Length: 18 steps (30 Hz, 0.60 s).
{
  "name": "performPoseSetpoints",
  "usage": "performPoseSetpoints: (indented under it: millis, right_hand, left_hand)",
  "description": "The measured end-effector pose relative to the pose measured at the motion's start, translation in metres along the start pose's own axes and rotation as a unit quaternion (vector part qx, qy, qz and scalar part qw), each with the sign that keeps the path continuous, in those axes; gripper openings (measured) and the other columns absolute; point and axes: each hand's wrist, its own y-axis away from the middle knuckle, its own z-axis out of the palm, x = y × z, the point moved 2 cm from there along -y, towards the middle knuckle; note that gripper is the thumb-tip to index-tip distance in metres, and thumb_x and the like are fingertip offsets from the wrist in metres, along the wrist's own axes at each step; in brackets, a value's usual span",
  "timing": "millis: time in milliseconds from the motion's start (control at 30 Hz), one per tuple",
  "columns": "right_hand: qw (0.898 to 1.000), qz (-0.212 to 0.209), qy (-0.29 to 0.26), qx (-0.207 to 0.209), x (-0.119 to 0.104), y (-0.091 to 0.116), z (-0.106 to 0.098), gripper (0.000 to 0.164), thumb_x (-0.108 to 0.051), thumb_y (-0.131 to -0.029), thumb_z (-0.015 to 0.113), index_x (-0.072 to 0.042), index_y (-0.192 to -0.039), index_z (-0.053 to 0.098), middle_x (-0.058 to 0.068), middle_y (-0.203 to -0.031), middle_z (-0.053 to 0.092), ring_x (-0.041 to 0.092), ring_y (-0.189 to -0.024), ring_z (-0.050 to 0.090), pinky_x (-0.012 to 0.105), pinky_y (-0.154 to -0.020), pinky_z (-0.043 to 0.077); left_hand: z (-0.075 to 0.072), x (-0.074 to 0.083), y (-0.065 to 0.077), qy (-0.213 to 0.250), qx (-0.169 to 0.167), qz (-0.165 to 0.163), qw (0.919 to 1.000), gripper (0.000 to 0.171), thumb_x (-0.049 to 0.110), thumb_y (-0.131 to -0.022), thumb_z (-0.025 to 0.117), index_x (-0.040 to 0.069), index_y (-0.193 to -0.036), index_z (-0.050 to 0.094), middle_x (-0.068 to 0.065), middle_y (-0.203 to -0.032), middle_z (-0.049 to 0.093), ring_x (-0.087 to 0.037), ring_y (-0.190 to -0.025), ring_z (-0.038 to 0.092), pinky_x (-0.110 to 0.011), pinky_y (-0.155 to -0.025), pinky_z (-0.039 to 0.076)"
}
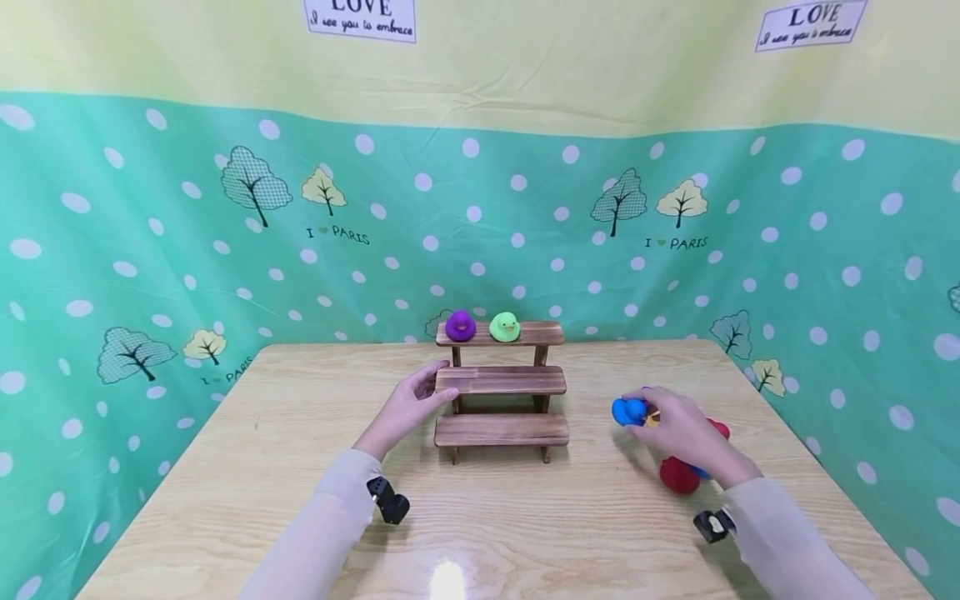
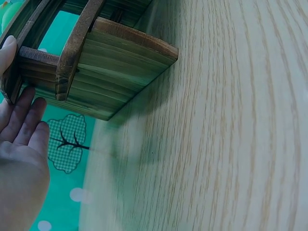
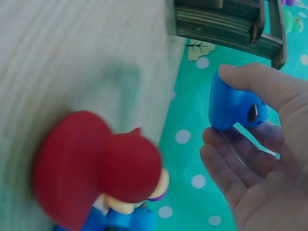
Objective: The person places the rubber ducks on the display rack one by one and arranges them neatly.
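Observation:
A three-tier brown wooden stand (image 1: 501, 430) stands on the table. My left hand (image 1: 408, 408) holds the left end of its middle tier, thumb at the front edge and fingers behind; the left wrist view shows this hand (image 2: 21, 149) at the tier's end. On the top tier sit a purple rubber duck (image 1: 461, 326) and a light green rubber duck (image 1: 506, 327). Right of the stand, my right hand (image 1: 678, 429) pinches a blue rubber duck (image 3: 231, 103) between thumb and fingers, off the table. A red rubber duck (image 1: 679, 475) lies below that hand.
Around the red duck are more ducks, partly hidden by my right hand and forearm, among them a blue one (image 3: 130, 219). A green dotted cloth (image 1: 375, 250) hangs behind the table (image 1: 300, 500) and along its sides.

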Motion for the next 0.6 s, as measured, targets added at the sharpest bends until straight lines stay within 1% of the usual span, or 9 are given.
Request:
performPoseSetpoints:
  millis: [100, 233, 300, 333, 400, 500, 600]
  right_hand:
    - [1.0, -0.005, -0.005, 0.01, -0.007, -0.004, -0.003, 0.048, -0.017, -0.085, 0.082, 0.0, -0.127, 0.065, 0.018, -0.116, 0.066, 0.03, -0.096, 0.062, 0.049, -0.082, 0.058]
    - [1.0, -0.006, -0.008, 0.01, -0.014, -0.012, -0.005, 0.049, -0.019, -0.087, 0.081, -0.001, -0.129, 0.064, 0.012, -0.104, 0.065, 0.027, -0.089, 0.057, 0.04, -0.073, 0.054]
    - [1.0, -0.014, -0.009, 0.012, -0.017, -0.018, -0.006, 0.049, -0.019, -0.087, 0.08, -0.001, -0.13, 0.064, 0.011, -0.102, 0.065, 0.027, -0.086, 0.057, 0.038, -0.071, 0.052]
    - [1.0, -0.016, -0.011, 0.012, -0.019, -0.02, -0.007, 0.05, -0.019, -0.088, 0.08, -0.001, -0.131, 0.063, 0.011, -0.103, 0.065, 0.028, -0.087, 0.057, 0.038, -0.071, 0.053]
    - [0.999, -0.026, -0.011, 0.016, -0.023, -0.026, -0.008, 0.051, -0.019, -0.088, 0.08, 0.0, -0.132, 0.063, 0.015, -0.111, 0.067, 0.031, -0.091, 0.061, 0.043, -0.077, 0.057]
    - [0.999, -0.036, -0.012, 0.022, -0.03, -0.033, -0.012, 0.051, -0.02, -0.088, 0.08, 0.0, -0.131, 0.062, 0.02, -0.12, 0.066, 0.035, -0.099, 0.064, 0.052, -0.085, 0.058]
    - [0.998, -0.052, -0.015, 0.03, -0.039, -0.041, -0.016, 0.049, -0.017, -0.087, 0.08, 0.0, -0.129, 0.063, 0.02, -0.121, 0.066, 0.035, -0.101, 0.065, 0.053, -0.086, 0.057]
  left_hand:
    - [0.001, -0.001, 0.0, -0.001, 0.001, -0.001, 1.0, 0.076, 0.035, -0.091, 0.076, 0.008, -0.153, 0.04, -0.022, -0.154, 0.039, -0.038, -0.139, 0.041, -0.046, -0.116, 0.033]
    - [0.001, -0.002, 0.0, 0.001, 0.005, -0.005, 1.0, 0.075, 0.036, -0.091, 0.076, 0.01, -0.153, 0.041, -0.02, -0.154, 0.04, -0.036, -0.139, 0.041, -0.045, -0.116, 0.033]
    - [0.001, -0.002, 0.0, 0.003, 0.006, -0.007, 1.0, 0.075, 0.036, -0.09, 0.076, 0.011, -0.153, 0.042, -0.019, -0.154, 0.041, -0.036, -0.139, 0.042, -0.045, -0.116, 0.033]
    - [0.001, -0.003, -0.001, 0.004, 0.005, -0.006, 1.0, 0.075, 0.036, -0.091, 0.076, 0.011, -0.153, 0.042, -0.019, -0.154, 0.041, -0.036, -0.139, 0.042, -0.045, -0.116, 0.033]
    - [0.001, -0.004, -0.001, 0.004, 0.007, -0.007, 0.9999, 0.075, 0.037, -0.09, 0.076, 0.012, -0.152, 0.042, -0.018, -0.153, 0.042, -0.035, -0.138, 0.043, -0.045, -0.115, 0.034]
    - [0.0, -0.004, -0.001, 0.004, 0.008, -0.008, 0.9999, 0.076, 0.039, -0.089, 0.077, 0.013, -0.152, 0.043, -0.018, -0.152, 0.043, -0.034, -0.137, 0.044, -0.044, -0.115, 0.035]
    - [0.0, -0.004, -0.001, 0.004, 0.006, -0.006, 1.0, 0.076, 0.038, -0.09, 0.077, 0.012, -0.152, 0.043, -0.019, -0.152, 0.043, -0.035, -0.138, 0.043, -0.044, -0.115, 0.034]
